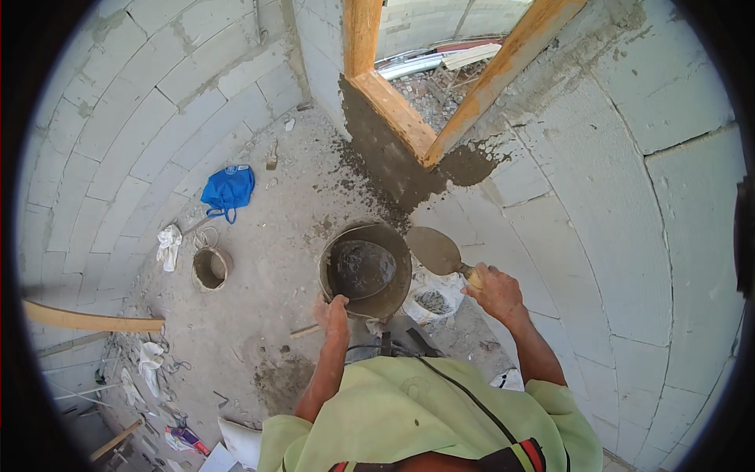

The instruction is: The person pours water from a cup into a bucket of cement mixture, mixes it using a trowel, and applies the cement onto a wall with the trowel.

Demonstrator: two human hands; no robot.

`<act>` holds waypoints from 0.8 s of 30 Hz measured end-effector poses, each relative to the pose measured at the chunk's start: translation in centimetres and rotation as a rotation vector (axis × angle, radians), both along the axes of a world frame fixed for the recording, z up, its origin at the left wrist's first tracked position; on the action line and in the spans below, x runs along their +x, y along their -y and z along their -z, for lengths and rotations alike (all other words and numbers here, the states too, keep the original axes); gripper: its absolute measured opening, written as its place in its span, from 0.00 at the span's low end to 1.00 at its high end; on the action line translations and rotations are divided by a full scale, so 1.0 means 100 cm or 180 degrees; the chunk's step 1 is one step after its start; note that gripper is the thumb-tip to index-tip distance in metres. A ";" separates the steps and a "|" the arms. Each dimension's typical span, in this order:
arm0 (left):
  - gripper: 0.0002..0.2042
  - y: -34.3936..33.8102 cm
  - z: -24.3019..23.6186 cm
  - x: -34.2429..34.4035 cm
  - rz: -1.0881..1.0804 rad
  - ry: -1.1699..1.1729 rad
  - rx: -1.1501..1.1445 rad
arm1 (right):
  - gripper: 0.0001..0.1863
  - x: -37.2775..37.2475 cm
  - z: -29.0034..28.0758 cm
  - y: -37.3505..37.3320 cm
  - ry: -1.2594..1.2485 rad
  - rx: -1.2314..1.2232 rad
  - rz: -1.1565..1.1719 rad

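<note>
A round-bladed trowel [435,250] is in my right hand [497,293], which is closed around its wooden handle. The blade is smeared with grey mortar and lies just right of the bucket's rim. My left hand [333,316] grips the near left rim of a dark bucket [399,271]. Wet grey mortar [358,267] lies inside it. Beyond the bucket, fresh mortar [385,157] coats the wall below a wooden window frame [399,112].
Pale block walls [566,197] stand on both sides. A blue bag [229,189] and a small pail [211,267] sit on the dusty floor to the left. A white sack [435,301] is beside the bucket. A wooden board [90,318] juts in at far left.
</note>
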State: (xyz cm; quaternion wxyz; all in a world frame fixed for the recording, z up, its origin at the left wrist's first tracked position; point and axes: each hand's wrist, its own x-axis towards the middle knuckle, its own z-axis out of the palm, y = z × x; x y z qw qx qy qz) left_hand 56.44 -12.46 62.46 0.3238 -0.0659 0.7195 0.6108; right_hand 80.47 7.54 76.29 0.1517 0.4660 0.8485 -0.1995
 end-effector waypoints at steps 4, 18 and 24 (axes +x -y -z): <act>0.24 0.006 0.008 -0.003 0.0106 -0.0015 0.0032 | 0.23 -0.042 0.056 0.012 0.0324 0.0151 -0.0874; 0.20 0.005 -0.009 -0.015 -0.0104 -0.0103 0.0306 | 0.24 -0.047 0.092 0.010 0.0019 -0.0728 -0.0857; 0.19 0.007 0.006 -0.022 -0.0236 -0.0116 0.0190 | 0.26 -0.031 0.077 -0.012 -0.0485 -0.0812 -0.0972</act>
